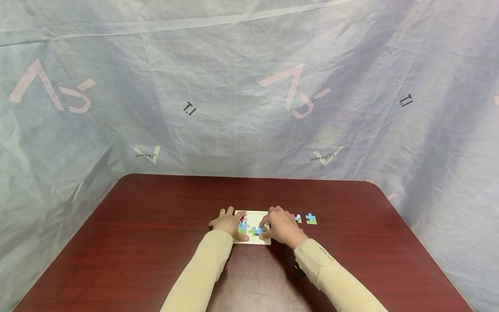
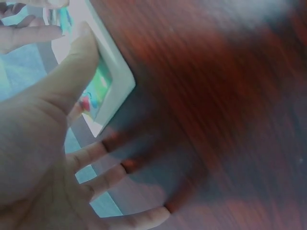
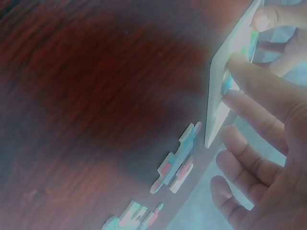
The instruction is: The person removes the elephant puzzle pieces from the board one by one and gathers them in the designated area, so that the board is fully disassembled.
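A pale puzzle board (image 1: 253,242) lies on the table between both hands, with colourful pieces in its left part. My left hand (image 1: 225,223) spreads over the board's left end. In the left wrist view its thumb (image 2: 81,60) presses on the board near the edge, while other fingertips touch the tabletop. With thumb and index finger, my right hand (image 1: 283,226) pinches a blue-and-green puzzle piece (image 1: 257,231) at the board's middle. Only a blue sliver of this piece (image 3: 227,85) shows between those fingers in the right wrist view; the remaining fingers are loosely bent.
Right of the board lie several loose puzzle pieces, among them a blue-and-green one (image 1: 311,219) and a partly hidden red-and-white one (image 1: 298,218). The dark red wooden table (image 1: 163,208) meets a grey fabric sheet (image 1: 234,143) at the back and sides.
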Demonstrator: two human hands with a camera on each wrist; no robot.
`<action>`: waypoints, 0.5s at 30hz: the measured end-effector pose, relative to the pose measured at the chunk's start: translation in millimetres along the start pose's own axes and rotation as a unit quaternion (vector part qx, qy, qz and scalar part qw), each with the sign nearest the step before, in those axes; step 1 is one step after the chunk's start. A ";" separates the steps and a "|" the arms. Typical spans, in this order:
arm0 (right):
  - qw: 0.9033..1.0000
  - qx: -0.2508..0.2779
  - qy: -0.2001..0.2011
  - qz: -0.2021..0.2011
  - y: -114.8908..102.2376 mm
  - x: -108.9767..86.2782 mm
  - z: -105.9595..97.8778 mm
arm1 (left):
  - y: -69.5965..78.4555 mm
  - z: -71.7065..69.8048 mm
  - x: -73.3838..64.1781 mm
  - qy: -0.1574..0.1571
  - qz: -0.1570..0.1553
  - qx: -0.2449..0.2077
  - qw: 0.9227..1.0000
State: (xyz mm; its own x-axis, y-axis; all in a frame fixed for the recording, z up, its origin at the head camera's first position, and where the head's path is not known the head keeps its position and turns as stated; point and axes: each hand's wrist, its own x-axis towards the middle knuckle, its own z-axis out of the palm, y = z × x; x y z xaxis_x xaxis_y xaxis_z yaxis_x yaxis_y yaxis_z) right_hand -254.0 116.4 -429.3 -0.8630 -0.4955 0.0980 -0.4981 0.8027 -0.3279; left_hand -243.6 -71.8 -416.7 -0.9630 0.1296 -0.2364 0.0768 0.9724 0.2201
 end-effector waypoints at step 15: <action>1.000 0.001 -0.014 0.008 -2.5 1.7 -4.1 | -3.4 -6.3 -1.7 0.006 0.021 -0.010 1.000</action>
State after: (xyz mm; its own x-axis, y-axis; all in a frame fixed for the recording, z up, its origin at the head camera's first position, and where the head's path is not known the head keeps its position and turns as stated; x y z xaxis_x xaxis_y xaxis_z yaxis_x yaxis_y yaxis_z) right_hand -254.5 114.9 -424.5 -0.8682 -0.4916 0.0671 -0.4842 0.8100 -0.3308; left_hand -243.8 -76.5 -411.0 -0.9621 0.1681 -0.2146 0.1126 0.9620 0.2486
